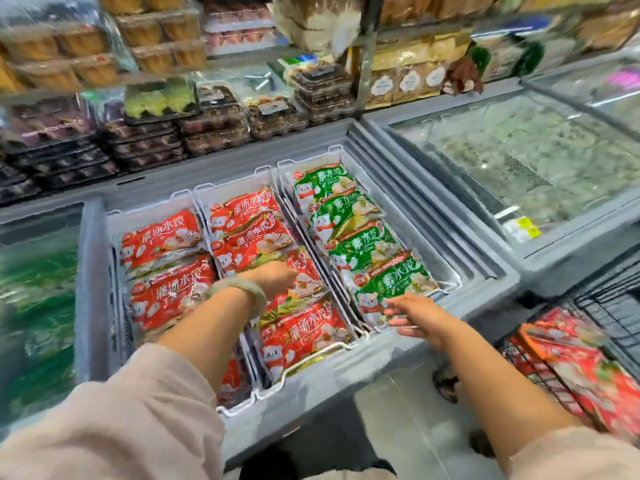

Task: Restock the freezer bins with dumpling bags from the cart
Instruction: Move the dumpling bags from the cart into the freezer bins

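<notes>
Two empty hands over the freezer bins, more stock waiting in the cart.

Head view: our left hand (273,277) lies flat, fingers straight, on a red dumpling bag (311,283) in the middle bin (322,351), and our right hand (414,315) hovers with fingers spread at the near end of the green dumpling bags (394,278) in the right bin (308,161), pinching nothing. Further red bags (581,372) sit in the cart (606,306) low on our right, well apart from both hands. We judge this a settling step: we should press the red row level so that it sits below the wire rim, keep the printed faces up, and overlap each bag the same way as its neighbours. When we next reach for the cart, red stock belongs with red, never among the green.
</notes>
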Available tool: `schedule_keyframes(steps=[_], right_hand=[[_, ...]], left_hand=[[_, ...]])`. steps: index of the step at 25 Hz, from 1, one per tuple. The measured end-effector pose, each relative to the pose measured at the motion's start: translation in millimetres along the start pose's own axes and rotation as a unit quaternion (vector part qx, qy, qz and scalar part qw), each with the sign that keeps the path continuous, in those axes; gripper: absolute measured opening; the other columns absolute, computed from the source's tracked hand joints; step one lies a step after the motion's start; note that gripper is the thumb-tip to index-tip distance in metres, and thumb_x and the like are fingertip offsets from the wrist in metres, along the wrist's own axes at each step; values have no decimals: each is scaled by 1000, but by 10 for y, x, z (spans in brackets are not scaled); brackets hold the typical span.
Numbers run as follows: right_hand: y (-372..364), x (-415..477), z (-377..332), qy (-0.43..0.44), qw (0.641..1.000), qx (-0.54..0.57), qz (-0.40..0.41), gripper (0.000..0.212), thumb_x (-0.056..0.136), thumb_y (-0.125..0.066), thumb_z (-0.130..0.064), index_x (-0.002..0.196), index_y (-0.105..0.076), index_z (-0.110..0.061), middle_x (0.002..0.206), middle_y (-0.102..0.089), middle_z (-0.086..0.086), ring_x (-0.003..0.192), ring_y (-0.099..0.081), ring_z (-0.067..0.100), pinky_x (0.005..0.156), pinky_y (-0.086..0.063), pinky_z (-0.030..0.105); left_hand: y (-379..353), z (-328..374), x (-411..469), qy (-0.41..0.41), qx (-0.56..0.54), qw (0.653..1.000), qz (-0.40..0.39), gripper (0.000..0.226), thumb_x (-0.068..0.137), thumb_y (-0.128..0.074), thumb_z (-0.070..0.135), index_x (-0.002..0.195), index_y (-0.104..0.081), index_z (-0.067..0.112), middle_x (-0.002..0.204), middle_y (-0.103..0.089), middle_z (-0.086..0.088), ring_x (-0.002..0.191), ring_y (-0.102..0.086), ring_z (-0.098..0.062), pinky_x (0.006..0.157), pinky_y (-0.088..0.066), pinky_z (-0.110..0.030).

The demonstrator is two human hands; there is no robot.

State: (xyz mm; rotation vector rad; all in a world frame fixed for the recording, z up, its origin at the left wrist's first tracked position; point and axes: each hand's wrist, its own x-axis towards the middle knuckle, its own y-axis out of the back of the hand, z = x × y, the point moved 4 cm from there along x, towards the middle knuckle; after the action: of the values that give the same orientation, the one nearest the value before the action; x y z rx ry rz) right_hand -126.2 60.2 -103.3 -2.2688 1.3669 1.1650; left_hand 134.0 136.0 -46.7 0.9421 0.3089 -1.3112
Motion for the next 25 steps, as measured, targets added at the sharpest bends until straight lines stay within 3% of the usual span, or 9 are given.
schedule_keyframes(steps=[4,7,12,15,17,21,23,25], right_hand=[[941,-178,391,-4,1000,3,30,8,96,-49,-26,96,-55,-20,88,-62,-2,73,-57,14,64,-43,25],[1743,-367,732,-18,996,21,85,7,95,-51,-25,95,-55,-19,83,-62,-1,67,-55,13,59,-43,22],[2710,-701,1198,-29,987,103,119,13,97,-44,-14,87,-48,-22,65,-43,1,49,-38,10,49,-23,17],[3092,-831,1438,-36,982,109,152,15,98,-47,-18,105,-57,-11,82,-57,6,59,-47,11,53,-33,20],[3255,-829,1597,-45,979,115,165,25,97,-50,-21,115,-57,-4,96,-60,9,62,-50,12,55,-39,22],[3548,-789,1847,-62,966,164,189,16,96,-51,-23,104,-61,-13,101,-65,5,81,-57,19,70,-48,28],[3733,-722,1964,-72,954,185,223,21,98,-48,-24,111,-59,-12,107,-65,7,88,-60,20,77,-50,32],[3926,-651,2036,-85,939,213,258,23,98,-47,-24,114,-59,-11,109,-65,9,92,-62,21,79,-51,34]], left_hand=[[-861,492,12,-30,32,998,-43,38,100,-39,12,131,-48,-7,137,-50,-25,92,-47,-16,59,-40,-18],[-1603,931,28,-44,33,997,-56,37,99,-41,11,131,-48,-6,135,-53,-22,73,-53,-19,56,-46,-20],[-2611,1568,-24,-85,111,984,-115,33,100,-40,19,124,-56,3,133,-57,-17,74,-53,-14,60,-39,-22],[-3035,1888,7,-99,157,971,-151,20,99,-41,20,110,-57,13,133,-57,-15,86,-54,-18,60,-43,-20],[-3271,2069,85,-109,182,963,-166,28,100,-40,18,120,-57,8,134,-56,-15,73,-53,-10,51,-45,-13],[-3758,2425,375,-122,210,953,-180,29,99,-41,17,119,-58,7,110,-61,-7,62,-49,-3,50,-42,-15],[-4008,2661,565,-123,212,947,-207,31,99,-39,15,123,-55,2,101,-56,-3,62,-48,-4,47,-42,-14],[-4237,2926,701,-101,218,938,-250,27,102,-33,16,117,-53,5,95,-55,0,65,-46,-6,54,-36,-16]])
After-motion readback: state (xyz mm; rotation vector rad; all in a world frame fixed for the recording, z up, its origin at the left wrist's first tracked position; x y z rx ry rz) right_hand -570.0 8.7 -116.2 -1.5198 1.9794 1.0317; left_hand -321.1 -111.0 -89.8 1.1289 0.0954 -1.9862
